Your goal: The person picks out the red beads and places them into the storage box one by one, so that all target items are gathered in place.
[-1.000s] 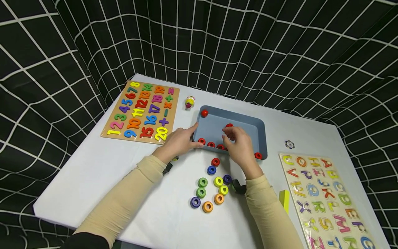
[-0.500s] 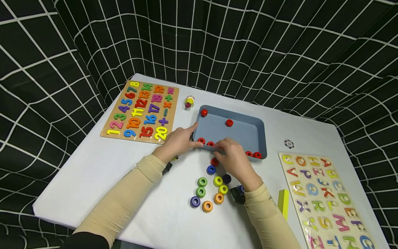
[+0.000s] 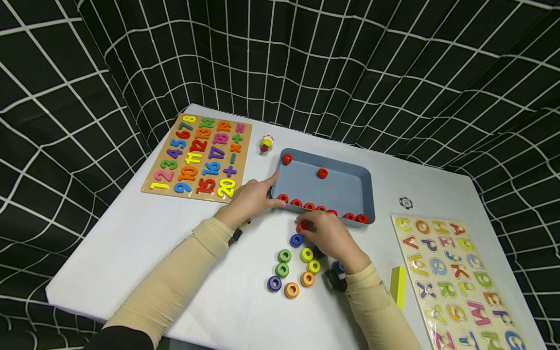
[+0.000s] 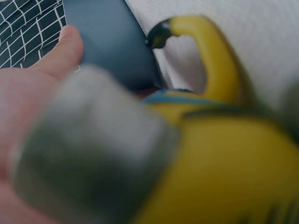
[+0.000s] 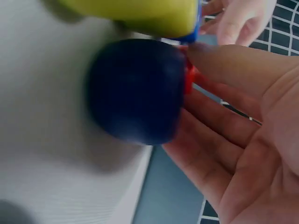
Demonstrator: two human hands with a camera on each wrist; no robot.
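Observation:
My right hand point(image 3: 330, 233) pinches a red ring point(image 3: 300, 227) between thumb and fingers, just in front of the blue-grey tray point(image 3: 306, 182). In the right wrist view, the red ring point(image 5: 189, 77) is mostly hidden behind a dark blue ring point(image 5: 138, 91). My left hand point(image 3: 253, 197) spreads its thumb and index finger along the tray's near left corner. Its other fingers are hidden from above. Several red rings point(image 3: 309, 206) line the tray's front wall inside. Farther back in it are a red ring point(image 3: 322, 173) and a red piece point(image 3: 286, 159).
Green point(image 3: 284, 255), yellow point(image 3: 306, 254), orange point(image 3: 291, 290) and blue rings point(image 3: 296, 240) lie before the tray. A number board point(image 3: 199, 158) is left, a letter board point(image 3: 459, 282) right beside a yellow block point(image 3: 398, 287). A blurred yellow object point(image 4: 229, 158) fills the left wrist view.
My right hand has moved from inside the tray toward me, over its front wall, to the red ring on the table, and now pinches it. The left hand has stayed at the tray's corner.

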